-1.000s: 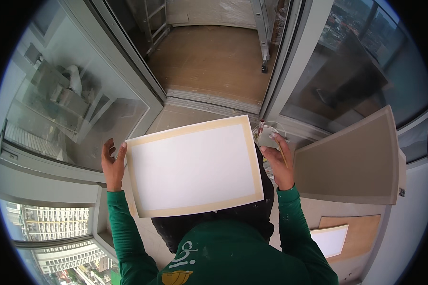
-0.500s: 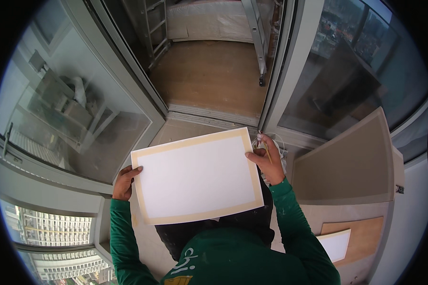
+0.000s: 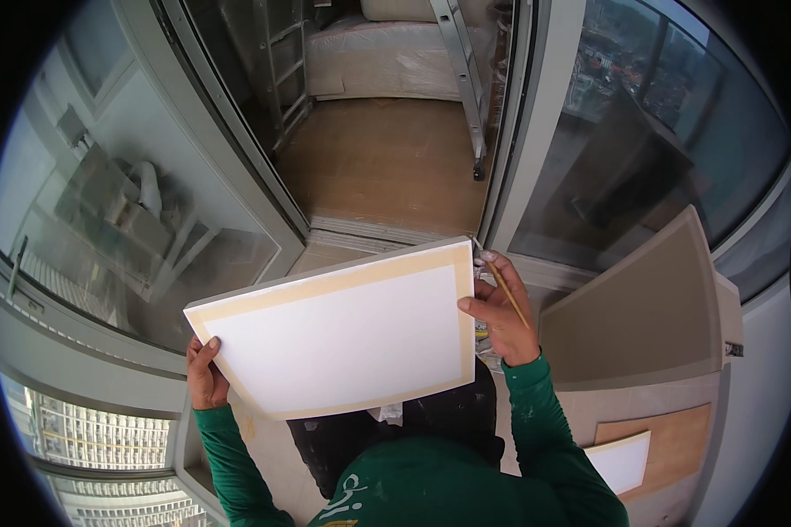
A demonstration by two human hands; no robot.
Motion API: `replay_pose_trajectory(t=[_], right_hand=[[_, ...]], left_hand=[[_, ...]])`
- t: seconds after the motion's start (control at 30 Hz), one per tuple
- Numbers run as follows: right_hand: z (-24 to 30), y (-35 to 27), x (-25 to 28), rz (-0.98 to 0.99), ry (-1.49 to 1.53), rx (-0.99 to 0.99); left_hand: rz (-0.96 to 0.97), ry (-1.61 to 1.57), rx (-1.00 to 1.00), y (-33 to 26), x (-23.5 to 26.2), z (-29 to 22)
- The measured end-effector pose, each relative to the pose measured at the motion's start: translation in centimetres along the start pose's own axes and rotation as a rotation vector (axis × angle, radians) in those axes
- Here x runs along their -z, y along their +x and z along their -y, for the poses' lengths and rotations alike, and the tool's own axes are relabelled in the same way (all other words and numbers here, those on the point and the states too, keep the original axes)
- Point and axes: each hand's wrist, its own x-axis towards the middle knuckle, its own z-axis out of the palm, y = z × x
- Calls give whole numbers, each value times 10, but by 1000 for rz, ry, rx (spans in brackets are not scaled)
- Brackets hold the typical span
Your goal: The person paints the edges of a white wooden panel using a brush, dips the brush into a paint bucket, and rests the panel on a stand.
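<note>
I hold a flat square panel (image 3: 343,338), white with a tan border, level in front of my chest. My left hand (image 3: 204,373) grips its lower left edge, fingers curled over the rim. My right hand (image 3: 501,312) holds the right edge, thumb on the top face, and also has a thin pencil (image 3: 508,294) between its fingers. Both arms are in green sleeves. The panel hides the floor right under it.
Grey slabs (image 3: 642,307) lean against the wall at my right, with a small white panel (image 3: 620,461) on a wooden board below them. Glass walls (image 3: 132,211) close in on both sides. Ahead lie a wooden floor (image 3: 387,167), a ladder (image 3: 461,79) and a wrapped bundle (image 3: 387,57).
The panel has come down and tilted, its left side lower. My left hand has slid to the lower left edge. My right hand stays on the right edge.
</note>
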Motion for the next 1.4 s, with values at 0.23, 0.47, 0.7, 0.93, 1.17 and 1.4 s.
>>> replay_pose_trajectory(t=[0.23, 0.47, 0.7, 0.93, 1.17, 1.4], right_hand=[[48, 32, -24, 158, -5, 257], [51, 44, -11, 233, -46, 188], [42, 38, 2, 232, -103, 236], [39, 38, 4, 245, -127, 259], [45, 37, 5, 255, -138, 254], [39, 38, 4, 258, -124, 232]], left_hand=[[1, -2, -288, -14, 13, -6], [71, -28, -340, 6, 31, 13], [118, -50, -318, 11, 52, 35], [178, 135, -284, 17, 26, 9], [194, 652, -520, 14, -35, -64], [376, 1257, -845, -27, -137, -139]])
